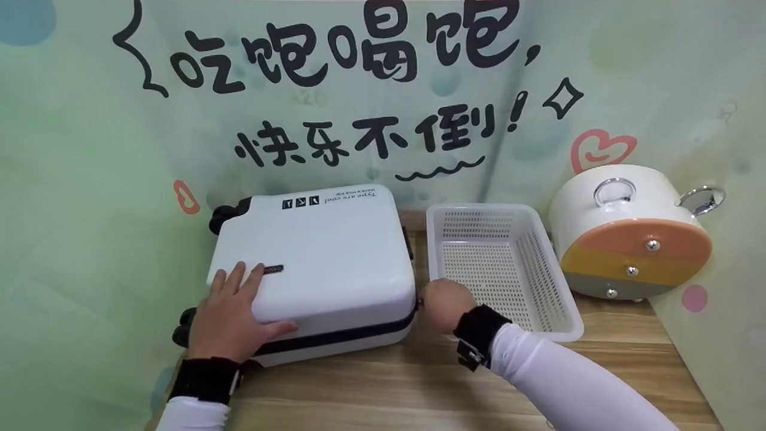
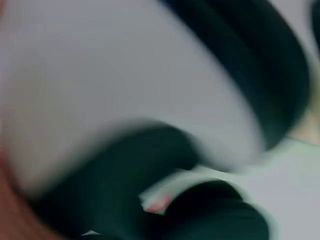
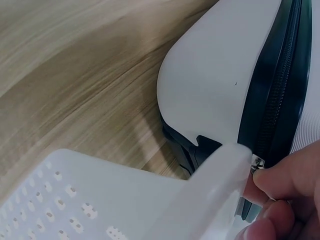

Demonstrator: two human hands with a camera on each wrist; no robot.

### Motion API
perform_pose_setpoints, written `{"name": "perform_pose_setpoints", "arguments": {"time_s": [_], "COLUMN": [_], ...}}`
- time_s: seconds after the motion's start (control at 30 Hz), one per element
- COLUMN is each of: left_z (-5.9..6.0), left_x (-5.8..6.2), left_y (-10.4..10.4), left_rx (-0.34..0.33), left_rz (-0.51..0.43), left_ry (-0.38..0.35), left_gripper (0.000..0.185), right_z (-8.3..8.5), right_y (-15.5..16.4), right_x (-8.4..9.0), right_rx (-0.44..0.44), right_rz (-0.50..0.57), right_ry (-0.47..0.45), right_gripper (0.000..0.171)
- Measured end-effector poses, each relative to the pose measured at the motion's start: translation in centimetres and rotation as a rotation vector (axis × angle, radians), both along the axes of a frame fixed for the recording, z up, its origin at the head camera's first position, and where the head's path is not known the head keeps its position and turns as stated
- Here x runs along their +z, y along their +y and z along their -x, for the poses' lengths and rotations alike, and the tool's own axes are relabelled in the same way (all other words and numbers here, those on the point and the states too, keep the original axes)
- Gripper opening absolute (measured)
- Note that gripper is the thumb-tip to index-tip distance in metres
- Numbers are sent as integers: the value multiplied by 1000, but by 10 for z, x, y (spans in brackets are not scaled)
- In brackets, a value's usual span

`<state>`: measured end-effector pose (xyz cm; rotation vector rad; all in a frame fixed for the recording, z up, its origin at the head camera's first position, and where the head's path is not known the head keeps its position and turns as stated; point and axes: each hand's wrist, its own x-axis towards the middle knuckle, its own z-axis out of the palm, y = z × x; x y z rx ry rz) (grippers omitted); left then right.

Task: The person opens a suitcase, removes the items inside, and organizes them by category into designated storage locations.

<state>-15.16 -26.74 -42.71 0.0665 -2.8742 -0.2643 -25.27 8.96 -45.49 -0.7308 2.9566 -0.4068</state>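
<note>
While the small white hard-shell suitcase with a black zipper band [image 1: 314,263] lies flat on the pale wood-grain counter [image 1: 419,383], both hands are on it. Position: suitcase sits at about 9 o'clock of the counter, against the green backdrop.

Left hand [image 1: 230,317]: fingers straight, palm pressing flat on the lid at the case's 7 o'clock corner; thumb hooks over the near edge. Left wrist view is blurred; only white shell and dark band can be made out.

Right hand [image 1: 444,304]: fingertips [image 3: 280,182] curled and pinched on the small metal zipper pull [image 3: 257,163] at the case's 4 o'clock corner, where the black zipper track [image 3: 277,100] runs round the shell.

White perforated plastic basket [image 1: 502,263] stands just beside the case at 3 o'clock; its near corner lies right against the pinching fingers in the right wrist view. White round pot lying on its side with an orange-and-yellow lid [image 1: 631,239] sits at 2 o'clock.

Orientation: case's long axis runs roughly 8 to 2 o'clock, slightly skewed; black wheels [image 1: 224,215] point toward 9 o'clock, printed label toward 12.

Risk, as judged:
- Pull may snag at the rounded corner; a hard tug would drag the case, since only one palm pins it.
- Right hand is crowded by the basket rim; knuckles could knock the basket toward the pot.
- Pinch on the small pull could slip.
</note>
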Motion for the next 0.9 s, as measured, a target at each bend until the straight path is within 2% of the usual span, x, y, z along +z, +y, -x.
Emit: {"name": "perform_pose_setpoints", "arguments": {"time_s": [0.1, 0.23, 0.4, 0.6, 0.9], "left_z": [-1, -2, -4, -5, -9], "left_x": [-9, -17, -17, -18, -19], "left_y": [-6, -2, 1, 5, 26], "left_rx": [10, 33, 51, 76, 142], "left_rz": [16, 35, 21, 19, -3], "left_ry": [65, 123, 120, 126, 115], "left_gripper": [123, 121, 121, 121, 124], "right_z": [1, 3, 1, -7, -12], "right_y": [0, 0, -1, -3, -5], "right_x": [-1, -6, -9, -6, -10], "right_rx": [-3, -6, -1, -27, -45], "right_rz": [-7, -17, -28, -14, 30], "right_ry": [12, 45, 64, 41, 67], "right_gripper": [26, 28, 28, 26, 24]}}
